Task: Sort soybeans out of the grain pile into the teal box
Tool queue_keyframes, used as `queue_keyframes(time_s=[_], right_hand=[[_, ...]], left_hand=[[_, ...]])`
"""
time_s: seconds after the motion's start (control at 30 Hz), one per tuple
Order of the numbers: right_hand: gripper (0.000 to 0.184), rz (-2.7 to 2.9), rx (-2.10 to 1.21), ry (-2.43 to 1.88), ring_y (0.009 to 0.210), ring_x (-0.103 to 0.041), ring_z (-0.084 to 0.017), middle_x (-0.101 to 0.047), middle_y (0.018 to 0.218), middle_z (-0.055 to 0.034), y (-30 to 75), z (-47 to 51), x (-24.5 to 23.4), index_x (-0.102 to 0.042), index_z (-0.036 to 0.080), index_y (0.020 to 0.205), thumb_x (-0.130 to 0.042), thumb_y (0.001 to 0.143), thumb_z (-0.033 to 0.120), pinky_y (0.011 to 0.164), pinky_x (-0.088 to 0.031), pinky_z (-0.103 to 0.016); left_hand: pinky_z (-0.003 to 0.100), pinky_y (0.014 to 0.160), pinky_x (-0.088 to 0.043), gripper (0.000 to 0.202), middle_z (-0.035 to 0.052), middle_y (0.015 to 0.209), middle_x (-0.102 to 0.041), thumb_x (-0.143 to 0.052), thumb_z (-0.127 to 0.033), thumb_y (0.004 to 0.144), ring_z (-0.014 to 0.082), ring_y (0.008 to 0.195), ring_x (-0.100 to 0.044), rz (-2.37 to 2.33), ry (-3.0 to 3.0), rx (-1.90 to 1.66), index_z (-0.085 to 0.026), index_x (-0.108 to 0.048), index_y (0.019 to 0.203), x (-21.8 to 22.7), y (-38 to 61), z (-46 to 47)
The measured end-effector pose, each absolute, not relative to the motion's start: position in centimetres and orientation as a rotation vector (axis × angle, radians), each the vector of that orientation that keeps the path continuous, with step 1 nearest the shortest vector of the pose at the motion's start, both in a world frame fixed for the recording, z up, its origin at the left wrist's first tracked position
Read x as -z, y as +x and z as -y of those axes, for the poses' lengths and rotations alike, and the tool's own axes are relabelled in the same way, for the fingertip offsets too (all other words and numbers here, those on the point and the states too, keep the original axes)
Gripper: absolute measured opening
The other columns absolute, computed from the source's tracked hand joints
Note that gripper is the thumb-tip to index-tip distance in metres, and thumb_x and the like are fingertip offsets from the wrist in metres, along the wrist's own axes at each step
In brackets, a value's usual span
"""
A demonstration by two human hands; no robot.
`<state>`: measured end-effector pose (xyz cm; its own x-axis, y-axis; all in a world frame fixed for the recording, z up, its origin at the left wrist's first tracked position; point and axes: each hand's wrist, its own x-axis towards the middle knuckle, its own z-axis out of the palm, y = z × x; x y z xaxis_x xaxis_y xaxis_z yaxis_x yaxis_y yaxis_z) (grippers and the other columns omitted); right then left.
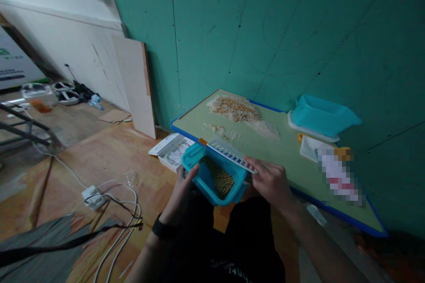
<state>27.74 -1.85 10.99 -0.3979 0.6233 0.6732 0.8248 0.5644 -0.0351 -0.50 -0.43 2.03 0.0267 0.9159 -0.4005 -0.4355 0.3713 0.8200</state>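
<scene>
Currently: teal tub [199,159] hangs just off the near edge of the desk [285,150], part-filled with yellow beans [221,179]. Grip of left hand [182,194] is closed on the tub's near-left rim, thumb on top. Grip of right hand [270,181] is pinched on the end of a slotted strip [232,154] lying across the tub's far rim. A mixed bean-and-grain pile [239,112] sits beyond the tub. Judgement: hold the tub level and snug under the desk edge, and sweep the strip slowly so nothing skips past the tub.

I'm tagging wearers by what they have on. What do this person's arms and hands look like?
Both hands are ungloved. The left hand has a black band, like a watch or tracker, at its wrist. The right hand shows no band or ring that I can make out. The left forearm and right forearm are uncovered; no sleeves show.
</scene>
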Motion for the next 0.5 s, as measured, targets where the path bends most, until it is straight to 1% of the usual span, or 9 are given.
queue_keyframes(time_s=[0.1,0.2,0.33,0.5], right_hand=[[0.059,2.148,0.388,-1.206,0.090,-0.091,-0.023,-0.093,0.113,-0.0048,29.8,2.4,-10.7,-0.086,0.025,0.122,-0.055,0.081,-0.004,0.091,-0.073,-0.031],[0.061,2.135,0.386,-1.228,0.087,-0.091,-0.023,-0.093,0.111,-0.0041,31.3,2.8,-10.6,-0.087,0.026,0.122,-0.054,0.080,-0.003,0.089,-0.073,-0.032],[0.060,2.111,0.369,-1.253,0.087,-0.091,-0.023,-0.093,0.110,-0.0036,32.4,2.9,-10.7,-0.087,0.026,0.122,-0.054,0.081,-0.001,0.086,-0.073,-0.032],[0.050,2.107,0.399,-1.254,0.082,-0.090,-0.023,-0.093,0.105,-0.0047,32.5,1.7,-11.0,-0.087,0.023,0.118,-0.055,0.088,-0.001,0.081,-0.071,-0.031]], left_hand=[[0.049,0.095,-0.073,0.092,0.0170,0.157,-0.071,-0.095,-0.070,0.086,0.0390,0.130,-0.079,-1.098,0.544,-1.133,-0.034,-0.057,0.162,-2.2,-0.4,0.5],[0.052,0.094,-0.073,0.096,0.0176,0.154,-0.072,-0.096,-0.070,0.085,0.0408,0.127,-0.081,-1.107,0.544,-1.127,-0.034,-0.055,0.164,-2.5,-0.4,0.6],[0.049,0.090,-0.074,0.093,0.0184,0.154,-0.073,-0.096,-0.067,0.086,0.0411,0.128,-0.081,-1.102,0.534,-1.130,-0.032,-0.055,0.162,-2.8,-0.3,0.6],[0.045,0.088,-0.075,0.090,0.0173,0.154,-0.072,-0.096,-0.068,0.086,0.0405,0.132,-0.079,-1.123,0.551,-1.125,-0.033,-0.058,0.159,-2.5,-0.3,0.5]])
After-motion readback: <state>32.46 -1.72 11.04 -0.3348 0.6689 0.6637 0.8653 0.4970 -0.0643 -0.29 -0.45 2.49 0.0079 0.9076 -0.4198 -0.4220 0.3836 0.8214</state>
